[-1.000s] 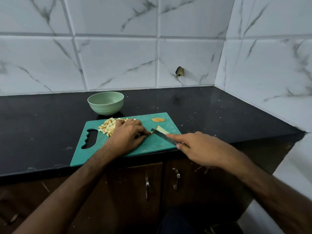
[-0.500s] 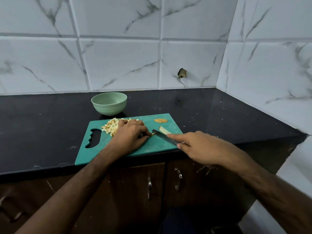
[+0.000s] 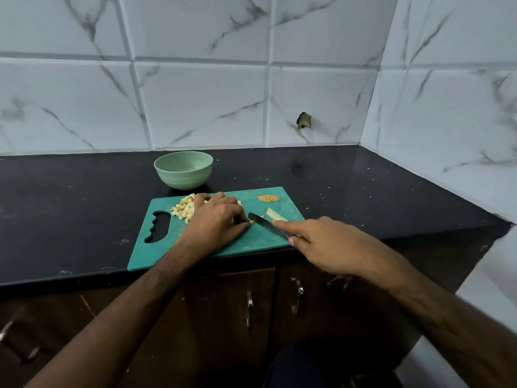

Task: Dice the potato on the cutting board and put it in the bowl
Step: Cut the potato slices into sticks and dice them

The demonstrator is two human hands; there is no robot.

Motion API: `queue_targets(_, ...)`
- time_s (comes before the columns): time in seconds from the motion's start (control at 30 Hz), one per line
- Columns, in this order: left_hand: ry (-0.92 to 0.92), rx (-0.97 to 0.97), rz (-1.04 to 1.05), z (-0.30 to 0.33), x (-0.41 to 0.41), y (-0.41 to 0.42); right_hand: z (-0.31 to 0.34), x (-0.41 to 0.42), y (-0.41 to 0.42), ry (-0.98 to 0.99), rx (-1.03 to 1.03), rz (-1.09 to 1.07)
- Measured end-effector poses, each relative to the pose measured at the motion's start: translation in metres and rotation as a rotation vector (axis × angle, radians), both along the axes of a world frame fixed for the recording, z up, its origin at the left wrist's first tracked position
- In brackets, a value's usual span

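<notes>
A teal cutting board (image 3: 251, 242) lies at the counter's front edge. A pile of diced potato (image 3: 183, 210) sits on its back left part. My left hand (image 3: 216, 222) rests curled over the board beside the pile, its fingertips pinching a small potato piece that is mostly hidden. My right hand (image 3: 321, 242) grips a knife (image 3: 265, 224), index finger along the blade's back, with the tip right by my left fingertips. A potato strip (image 3: 275, 214) lies just behind the blade. A pale green bowl (image 3: 183, 170) stands behind the board, and looks empty.
A brown scrap of peel (image 3: 268, 198) lies near the board's back right corner. The black counter (image 3: 363, 191) meets tiled walls at the back and right. Brown cabinet doors with metal handles (image 3: 249, 310) are below the counter edge.
The hands and knife hold nearly the same place on the board. The view has shifted a little.
</notes>
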State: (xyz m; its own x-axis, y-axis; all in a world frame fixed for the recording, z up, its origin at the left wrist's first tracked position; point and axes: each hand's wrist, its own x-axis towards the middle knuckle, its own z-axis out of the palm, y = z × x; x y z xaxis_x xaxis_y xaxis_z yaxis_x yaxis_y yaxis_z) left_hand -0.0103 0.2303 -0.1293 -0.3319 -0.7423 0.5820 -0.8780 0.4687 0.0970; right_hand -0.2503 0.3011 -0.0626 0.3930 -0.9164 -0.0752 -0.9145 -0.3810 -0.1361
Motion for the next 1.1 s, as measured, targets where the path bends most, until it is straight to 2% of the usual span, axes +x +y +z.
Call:
queue_targets(0.23, -0.025, -0.003, 0.029, 0.001, -0.001, 0.000, -0.001, -0.001, 0.001, -0.035, -0.008, -0.009)
queue_targets(0.4, -0.006, 0.006, 0.030, 0.001, 0.000, -0.002, -0.001, 0.002, 0.006, -0.038, 0.068, 0.005)
queue_targets(0.57, 0.003, 0.001, 0.044, -0.001, 0.000, -0.001, 0.026, -0.008, 0.010, 0.016, 0.110, 0.024)
queue_targets(0.77, 0.192, -0.010, 0.116, 0.000, 0.005, 0.002, 0.024, -0.010, 0.012, -0.022, 0.004, -0.018)
queue_targets(0.97, 0.053, 0.068, 0.134, 0.000, 0.004, 0.002, 0.008, 0.003, 0.010, -0.009, -0.004, 0.014)
queue_targets(1.1, 0.043, 0.087, 0.109, -0.002, 0.005, -0.001, -0.001, 0.010, 0.014, -0.006, 0.004, 0.019)
